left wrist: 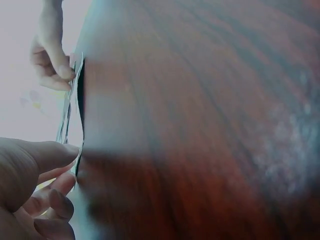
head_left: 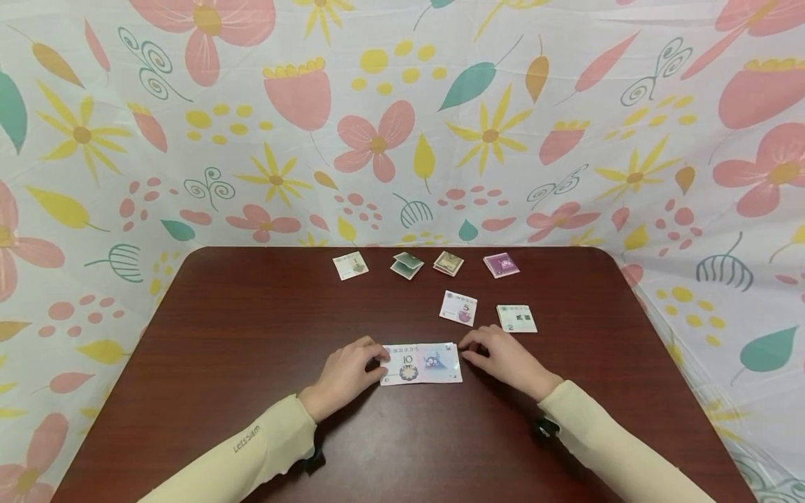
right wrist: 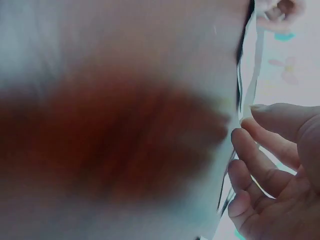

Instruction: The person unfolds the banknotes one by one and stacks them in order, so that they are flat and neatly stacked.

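A pale play banknote [head_left: 430, 363] marked 10 lies flat near the middle of the table, and more than one paper layer shows along its edge. My left hand [head_left: 346, 374] pinches its left end, thumb on one face and fingers on the other in the left wrist view. At the right end, my right hand [head_left: 508, 360] rests close to the edge with fingers loosely bent. A small gap shows between the right thumb [right wrist: 280, 117] and fingers [right wrist: 265, 172], and nothing is gripped there. Beyond it lie a folded note [head_left: 458, 308] marked 5 and one [head_left: 518, 318] marked 2.
Along the far edge of the brown table [head_left: 251, 433] sit a folded note [head_left: 350, 265] marked 1, a green folded note [head_left: 407, 265], a brownish one [head_left: 448, 263] and a purple one [head_left: 502, 265]. A flowered cloth [head_left: 377, 140] hangs behind.
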`<state>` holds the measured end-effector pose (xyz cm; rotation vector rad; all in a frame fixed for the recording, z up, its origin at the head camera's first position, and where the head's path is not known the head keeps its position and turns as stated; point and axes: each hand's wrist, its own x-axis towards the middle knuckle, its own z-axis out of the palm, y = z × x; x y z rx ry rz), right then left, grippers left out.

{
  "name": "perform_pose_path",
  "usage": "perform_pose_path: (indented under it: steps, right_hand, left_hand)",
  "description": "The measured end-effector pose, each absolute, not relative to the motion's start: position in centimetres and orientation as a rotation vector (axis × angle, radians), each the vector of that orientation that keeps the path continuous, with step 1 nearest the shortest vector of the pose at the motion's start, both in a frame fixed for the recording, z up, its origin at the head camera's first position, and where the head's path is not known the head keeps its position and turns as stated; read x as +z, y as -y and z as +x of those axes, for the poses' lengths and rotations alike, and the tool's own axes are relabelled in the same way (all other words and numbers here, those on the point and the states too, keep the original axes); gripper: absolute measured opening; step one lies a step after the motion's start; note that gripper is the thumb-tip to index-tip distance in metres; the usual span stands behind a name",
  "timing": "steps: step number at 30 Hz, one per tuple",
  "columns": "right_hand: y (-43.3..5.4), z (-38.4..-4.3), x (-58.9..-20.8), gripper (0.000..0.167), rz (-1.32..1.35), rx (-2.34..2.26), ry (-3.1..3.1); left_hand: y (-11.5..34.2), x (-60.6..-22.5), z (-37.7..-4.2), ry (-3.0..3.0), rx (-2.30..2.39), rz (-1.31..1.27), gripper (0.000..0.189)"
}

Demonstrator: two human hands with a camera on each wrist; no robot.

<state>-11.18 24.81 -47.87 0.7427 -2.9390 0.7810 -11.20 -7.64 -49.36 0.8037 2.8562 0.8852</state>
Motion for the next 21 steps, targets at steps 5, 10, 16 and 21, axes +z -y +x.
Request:
perform_pose_path:
  steps: [5, 10, 16, 21]
  right_hand:
    - [-25.4, -12.8, -47.9, 0.008, 0.63, 0.843, 2.944]
    - [-25.7, -14.5, -48.0, 0.007, 0.507, 0.797, 2.939]
    - [-26.1, -16.0, -47.9, 0.014, 0.421, 0.736, 2.923]
    - [-26.1, -16.8, -47.9, 0.03, 0.383, 0.651, 2.932]
  left_hand:
    - [7.6, -49.3, -11.2, -2.849, 0.894, 0.799, 0.016]
    - [7.7, -49.3, -11.2, -2.849, 0.889, 0.803, 0.016]
    - [7.7, -49.4, -11.3, -2.844, 0.89, 0.804, 0.015]
    - [7.8, -49.5, -11.4, -2.846, 0.885, 0.81, 0.015]
